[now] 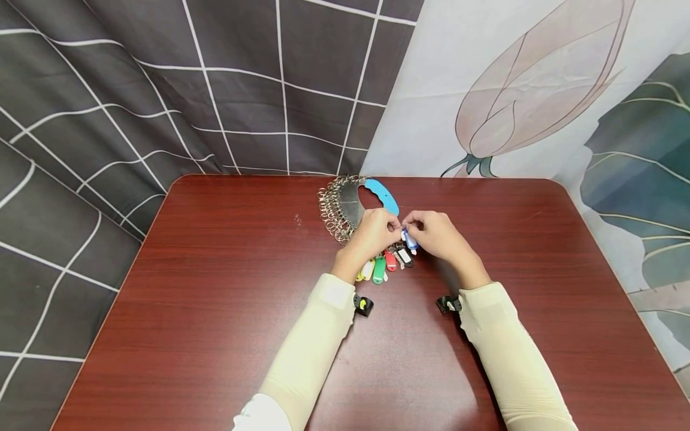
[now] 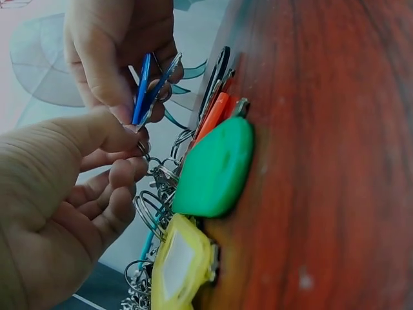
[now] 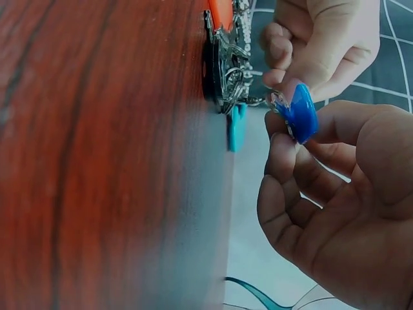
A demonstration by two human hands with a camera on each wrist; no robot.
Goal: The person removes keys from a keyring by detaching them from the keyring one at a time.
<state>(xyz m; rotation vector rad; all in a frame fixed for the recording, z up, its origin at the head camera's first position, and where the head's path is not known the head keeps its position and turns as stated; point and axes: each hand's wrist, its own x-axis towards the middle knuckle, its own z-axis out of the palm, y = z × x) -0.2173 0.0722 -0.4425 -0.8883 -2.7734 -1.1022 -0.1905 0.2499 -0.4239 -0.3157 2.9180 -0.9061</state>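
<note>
My right hand pinches a blue key tag with a key hanging beside it. Close against it, my left hand pinches a small metal ring at the end of the tag. Beneath the hands lies a crescent-shaped metal key holder with a blue handle and many split rings along its curved edge. Several tags hang from its near side: a green tag, a yellow tag, a red tag and a black tag. Fingers partly hide the ring's joint.
The reddish-brown wooden table spreads around the hands, its back edge just behind the key holder. A dark checked curtain and a light cloth with a printed flower hang behind it. Each wrist wears a black camera strap.
</note>
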